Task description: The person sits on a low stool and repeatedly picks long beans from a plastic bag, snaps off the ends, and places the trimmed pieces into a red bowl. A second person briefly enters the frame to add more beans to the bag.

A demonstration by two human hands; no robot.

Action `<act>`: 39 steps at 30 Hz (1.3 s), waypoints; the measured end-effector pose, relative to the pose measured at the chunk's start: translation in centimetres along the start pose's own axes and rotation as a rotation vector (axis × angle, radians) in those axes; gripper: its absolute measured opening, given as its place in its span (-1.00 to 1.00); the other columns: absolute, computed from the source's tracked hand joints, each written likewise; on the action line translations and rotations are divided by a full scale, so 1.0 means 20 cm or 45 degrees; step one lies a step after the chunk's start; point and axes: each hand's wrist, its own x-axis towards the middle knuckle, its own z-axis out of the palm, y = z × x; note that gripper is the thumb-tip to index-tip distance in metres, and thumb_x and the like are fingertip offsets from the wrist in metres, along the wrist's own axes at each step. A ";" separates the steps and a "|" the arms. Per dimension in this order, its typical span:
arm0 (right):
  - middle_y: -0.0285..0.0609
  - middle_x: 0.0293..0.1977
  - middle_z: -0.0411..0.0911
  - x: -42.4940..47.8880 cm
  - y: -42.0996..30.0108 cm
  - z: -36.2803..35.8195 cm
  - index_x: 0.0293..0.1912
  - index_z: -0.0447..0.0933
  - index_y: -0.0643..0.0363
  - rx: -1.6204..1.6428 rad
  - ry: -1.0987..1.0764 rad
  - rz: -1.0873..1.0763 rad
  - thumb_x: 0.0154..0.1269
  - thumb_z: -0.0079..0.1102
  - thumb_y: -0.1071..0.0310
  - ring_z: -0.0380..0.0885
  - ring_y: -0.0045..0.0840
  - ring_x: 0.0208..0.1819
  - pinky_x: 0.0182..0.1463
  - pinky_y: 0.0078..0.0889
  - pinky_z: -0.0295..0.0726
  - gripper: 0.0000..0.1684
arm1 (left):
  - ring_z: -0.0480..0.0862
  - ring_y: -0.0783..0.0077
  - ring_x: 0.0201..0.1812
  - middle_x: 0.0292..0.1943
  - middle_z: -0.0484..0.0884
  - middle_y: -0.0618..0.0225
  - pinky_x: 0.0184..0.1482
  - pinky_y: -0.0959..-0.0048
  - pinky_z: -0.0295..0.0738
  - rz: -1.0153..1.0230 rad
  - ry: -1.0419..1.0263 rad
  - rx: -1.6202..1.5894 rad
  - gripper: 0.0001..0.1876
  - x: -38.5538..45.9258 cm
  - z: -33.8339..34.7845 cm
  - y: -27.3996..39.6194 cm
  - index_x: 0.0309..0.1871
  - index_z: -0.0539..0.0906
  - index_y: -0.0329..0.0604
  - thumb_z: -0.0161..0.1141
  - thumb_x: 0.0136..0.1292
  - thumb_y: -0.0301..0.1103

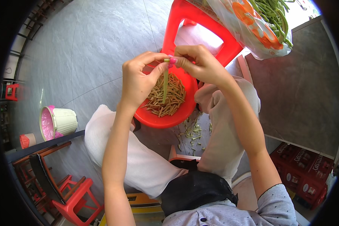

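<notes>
My left hand [139, 77] and my right hand [202, 63] meet above a red plastic basin [165, 122]. Thumbs and fingertips of both pinch the top of a long green bean [165, 84], which hangs down between them. The right thumb has a pink nail and presses close to a short pale-green bit at the bean's upper end. Whether that bit is snapped off from the hanging length, I cannot tell. Inside the basin lies a heap of short brownish-green bean pieces [172, 97]. The right fingers are partly hidden behind the thumb.
Beyond the basin, a red plastic stool [172, 28] bears a plastic bag [243, 25] of long green beans [271, 17]. Bean scraps [193, 131] litter the floor between my legs. A lined waste bin [65, 120] lies at left; red crates [299, 169] stand at right.
</notes>
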 end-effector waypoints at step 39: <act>-0.08 -0.52 0.50 -0.80 0.43 0.12 -0.39 0.53 0.19 -0.871 -0.668 0.267 -0.02 0.18 0.39 0.48 -0.25 -0.52 -0.40 -0.28 0.46 -0.87 | 0.61 0.50 -0.30 -0.35 0.62 0.25 -0.29 0.54 0.56 -0.234 -0.022 -0.518 -0.76 0.02 -0.20 -0.05 -0.17 0.60 -0.32 0.14 0.18 -0.34</act>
